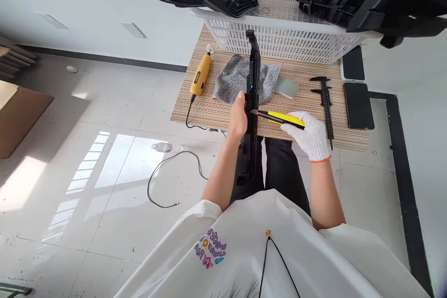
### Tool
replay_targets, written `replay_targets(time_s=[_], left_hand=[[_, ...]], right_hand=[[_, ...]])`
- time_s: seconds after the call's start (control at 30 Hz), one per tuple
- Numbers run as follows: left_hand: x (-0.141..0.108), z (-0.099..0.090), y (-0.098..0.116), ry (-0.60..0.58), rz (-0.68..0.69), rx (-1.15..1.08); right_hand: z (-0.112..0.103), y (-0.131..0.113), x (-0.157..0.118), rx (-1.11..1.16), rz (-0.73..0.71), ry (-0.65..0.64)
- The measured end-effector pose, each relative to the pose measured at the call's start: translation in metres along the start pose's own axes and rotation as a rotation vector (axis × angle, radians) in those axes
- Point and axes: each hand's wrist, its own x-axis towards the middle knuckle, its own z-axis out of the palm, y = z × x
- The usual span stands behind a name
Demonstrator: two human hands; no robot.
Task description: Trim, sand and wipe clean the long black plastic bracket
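My bare left hand [239, 116] is closed around the middle of a long black plastic part [252, 149]. The part runs from above the grey cloth [232, 74] down over my lap. In a white glove with an orange cuff, my right hand [309, 134] grips a yellow utility knife [284, 118]. Its blade points left and its tip is at the part, just right of my left hand; whether it touches I cannot tell. My left fingers are mostly hidden behind the part.
On the wooden table [181, 102] are a yellow rotary tool [201, 74] with a cord, a grey-green pad [287, 87], a black caliper [326, 104] and two phones [358, 106]. A white basket [279, 39] behind holds several black plastic parts [223, 0]. A cable [150, 181] lies on the floor.
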Motion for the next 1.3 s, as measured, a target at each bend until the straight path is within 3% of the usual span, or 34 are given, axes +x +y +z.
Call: replay_targets(time_s=[0.23, 0.5, 0.73, 1.0, 1.2, 1.3], left_hand=[[-0.002, 0.003, 0.014, 0.050, -0.015, -0.034], [0.002, -0.007, 0.011, -0.135, 0.013, -0.199], [0.005, -0.017, 0.012, -0.173, -0.053, -0.216], [0.001, -0.014, 0.015, -0.129, -0.047, -0.166], [0.005, -0.014, 0.014, -0.027, -0.062, -0.190], [0.007, -0.021, 0.020, -0.095, -0.097, -0.169]], right_hand=[[-0.001, 0.003, 0.001, -0.044, -0.067, -0.040], [-0.001, 0.002, 0.000, -0.027, -0.051, -0.055], [-0.001, 0.001, 0.001, -0.020, -0.045, -0.058], [-0.005, 0.004, 0.000, 0.084, 0.007, -0.111], [-0.006, 0.006, 0.001, 0.266, 0.134, -0.064], [-0.006, 0.006, 0.001, 0.256, 0.126, -0.054]])
